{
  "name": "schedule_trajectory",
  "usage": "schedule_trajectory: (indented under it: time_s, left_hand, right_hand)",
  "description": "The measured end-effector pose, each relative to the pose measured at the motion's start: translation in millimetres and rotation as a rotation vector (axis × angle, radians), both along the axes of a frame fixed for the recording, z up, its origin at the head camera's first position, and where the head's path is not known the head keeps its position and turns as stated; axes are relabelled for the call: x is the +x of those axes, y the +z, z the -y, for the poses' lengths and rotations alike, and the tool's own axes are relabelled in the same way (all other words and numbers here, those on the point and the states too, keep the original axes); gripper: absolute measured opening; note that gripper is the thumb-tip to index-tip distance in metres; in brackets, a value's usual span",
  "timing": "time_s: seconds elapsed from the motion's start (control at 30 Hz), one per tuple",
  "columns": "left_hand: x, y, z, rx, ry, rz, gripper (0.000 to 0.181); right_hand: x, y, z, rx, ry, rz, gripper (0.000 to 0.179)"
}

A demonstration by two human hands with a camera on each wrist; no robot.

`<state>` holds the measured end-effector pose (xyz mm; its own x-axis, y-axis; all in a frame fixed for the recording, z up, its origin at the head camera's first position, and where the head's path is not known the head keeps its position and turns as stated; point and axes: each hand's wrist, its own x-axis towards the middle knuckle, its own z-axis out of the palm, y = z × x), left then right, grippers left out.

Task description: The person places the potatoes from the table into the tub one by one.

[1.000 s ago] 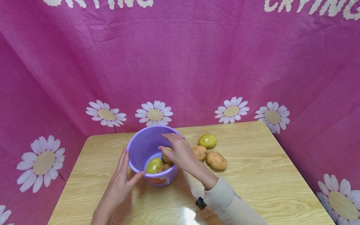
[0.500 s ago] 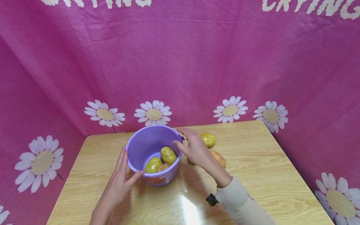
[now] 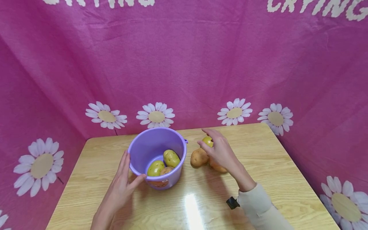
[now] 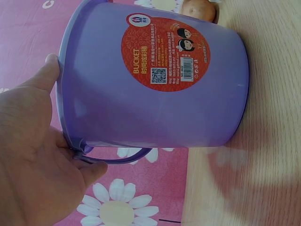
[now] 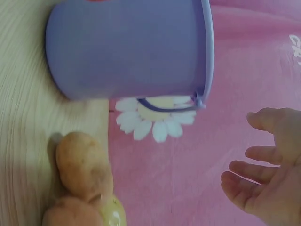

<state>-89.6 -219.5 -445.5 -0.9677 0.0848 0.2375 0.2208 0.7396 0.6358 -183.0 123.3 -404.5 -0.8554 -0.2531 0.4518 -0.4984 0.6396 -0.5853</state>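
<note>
A purple bucket (image 3: 145, 148) stands upright on the table; two yellow-green potatoes (image 3: 171, 158) and a brown potato (image 3: 166, 170) lie inside it. My left hand (image 3: 119, 185) rests against the bucket's left side, fairly straight fingers on the outside and thumb at the near rim. Right of the bucket lie a brown potato (image 3: 199, 158), a second brown potato (image 3: 217, 166) and a yellow potato (image 3: 207, 140), the last two partly hidden by my right hand (image 3: 225, 155). That hand hovers over them, fingers spread and holding nothing. In the right wrist view it hangs above the potatoes.
The wooden table (image 3: 267, 172) ends at a pink cloth (image 3: 184, 70) with white daisies behind and on both sides. The bucket's handle (image 4: 127, 159) hangs down its far side. A dark device (image 3: 232, 203) shows at my right sleeve.
My right hand has moved out of the bucket and rightward over the loose potatoes, leaving a yellow-green potato inside. My left hand stays at the bucket.
</note>
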Motion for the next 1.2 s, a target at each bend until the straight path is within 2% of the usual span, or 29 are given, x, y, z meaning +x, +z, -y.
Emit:
schedule_trajectory:
  time_s: [0.5,0.7,1.2]
  left_hand:
    - [0.4,3.6,0.4,-0.012,0.006,0.031,0.094]
    - [0.3,3.7,0.4,-0.008,0.006,0.024,0.094]
    - [0.3,1.0,0.6,-0.014,0.009,0.016,0.094]
  right_hand:
    - [-2.0,-12.4,-57,0.035,-0.08,-0.007,0.053]
    - [-0.6,-17.6,-76,0.032,-0.114,-0.001,0.053]
    - [1.5,-25.9,-89,0.057,-0.136,0.042,0.055]
